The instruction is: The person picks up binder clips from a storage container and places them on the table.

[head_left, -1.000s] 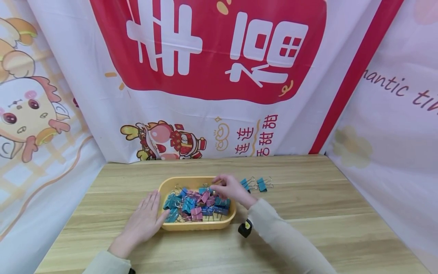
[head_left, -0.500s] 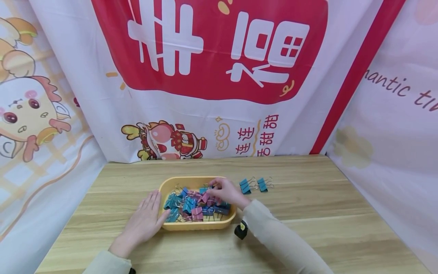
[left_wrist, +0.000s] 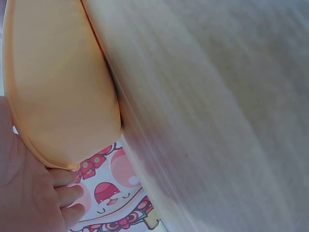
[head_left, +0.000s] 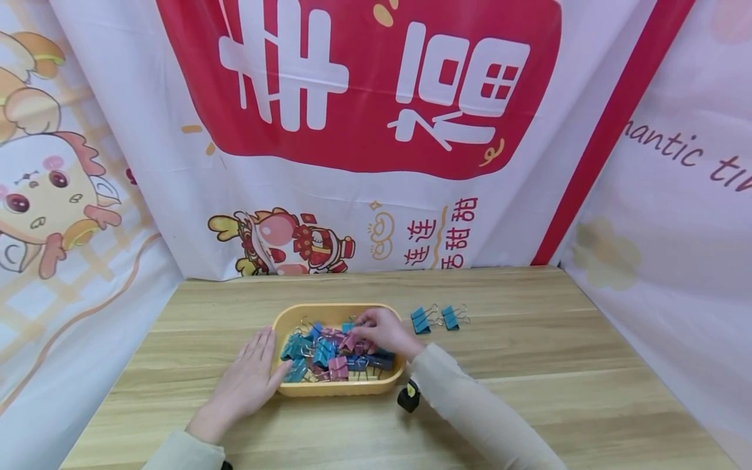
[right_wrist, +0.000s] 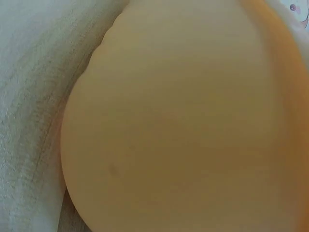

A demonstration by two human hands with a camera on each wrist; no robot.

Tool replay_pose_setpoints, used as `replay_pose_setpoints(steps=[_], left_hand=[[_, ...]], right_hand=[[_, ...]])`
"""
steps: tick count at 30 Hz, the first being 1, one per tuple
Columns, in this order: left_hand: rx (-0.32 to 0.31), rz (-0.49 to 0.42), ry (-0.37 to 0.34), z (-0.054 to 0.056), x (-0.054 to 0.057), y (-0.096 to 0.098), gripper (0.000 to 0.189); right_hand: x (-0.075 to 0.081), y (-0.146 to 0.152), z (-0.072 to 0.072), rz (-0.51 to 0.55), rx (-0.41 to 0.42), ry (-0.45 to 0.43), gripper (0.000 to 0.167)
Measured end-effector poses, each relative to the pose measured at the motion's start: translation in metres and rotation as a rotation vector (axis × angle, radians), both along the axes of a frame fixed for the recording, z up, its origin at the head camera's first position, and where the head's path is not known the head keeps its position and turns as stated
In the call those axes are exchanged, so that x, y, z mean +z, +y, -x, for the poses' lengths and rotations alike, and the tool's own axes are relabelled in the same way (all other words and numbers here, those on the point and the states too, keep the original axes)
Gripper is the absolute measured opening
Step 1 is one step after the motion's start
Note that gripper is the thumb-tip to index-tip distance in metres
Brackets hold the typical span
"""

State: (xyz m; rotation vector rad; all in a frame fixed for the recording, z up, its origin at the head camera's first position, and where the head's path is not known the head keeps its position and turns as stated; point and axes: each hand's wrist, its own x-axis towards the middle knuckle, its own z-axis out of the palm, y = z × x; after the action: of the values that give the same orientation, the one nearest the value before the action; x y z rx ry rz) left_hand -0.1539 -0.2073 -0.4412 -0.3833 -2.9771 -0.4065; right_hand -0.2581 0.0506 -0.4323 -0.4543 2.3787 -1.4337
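A yellow plastic basket [head_left: 335, 389] holds a pile of binder clips in teal, blue, pink and cream. My left hand [head_left: 249, 365] rests against its left end with straight fingers, the thumb over the rim. In the left wrist view that hand [left_wrist: 29, 188] lies along the basket's outer wall [left_wrist: 63, 82]. My right hand [head_left: 384, 331] reaches over the right end, fingers bent down into the pile. Its fingertips are right at a pink binder clip [head_left: 349, 343]; I cannot tell whether they pinch it. The right wrist view shows mostly the basket's wall [right_wrist: 183, 106], with no fingers.
Two teal binder clips, a nearer one [head_left: 420, 320] and a farther one [head_left: 451, 317], lie on the wooden table [head_left: 529, 391] right of the basket. A printed cloth [head_left: 376, 215] hangs behind the table, with more cloth at both sides.
My right hand has shifted a little left and deeper into the basket, uncovering more of the nearer teal clip on the table. The left hand and basket stay put.
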Motion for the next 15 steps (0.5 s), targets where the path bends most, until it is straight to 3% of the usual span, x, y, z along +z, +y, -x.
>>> replay_pose_setpoints(steps=[6, 15], left_hand=[[0.001, -0.002, 0.004, 0.0, 0.0, 0.0, 0.07], [-0.001, -0.001, 0.003, -0.001, 0.001, 0.001, 0.07]], right_hand=[[0.001, 0.0, -0.002, 0.047, 0.026, -0.045, 0.007], [0.015, 0.011, -0.007, 0.11, 0.041, -0.079, 0.017]])
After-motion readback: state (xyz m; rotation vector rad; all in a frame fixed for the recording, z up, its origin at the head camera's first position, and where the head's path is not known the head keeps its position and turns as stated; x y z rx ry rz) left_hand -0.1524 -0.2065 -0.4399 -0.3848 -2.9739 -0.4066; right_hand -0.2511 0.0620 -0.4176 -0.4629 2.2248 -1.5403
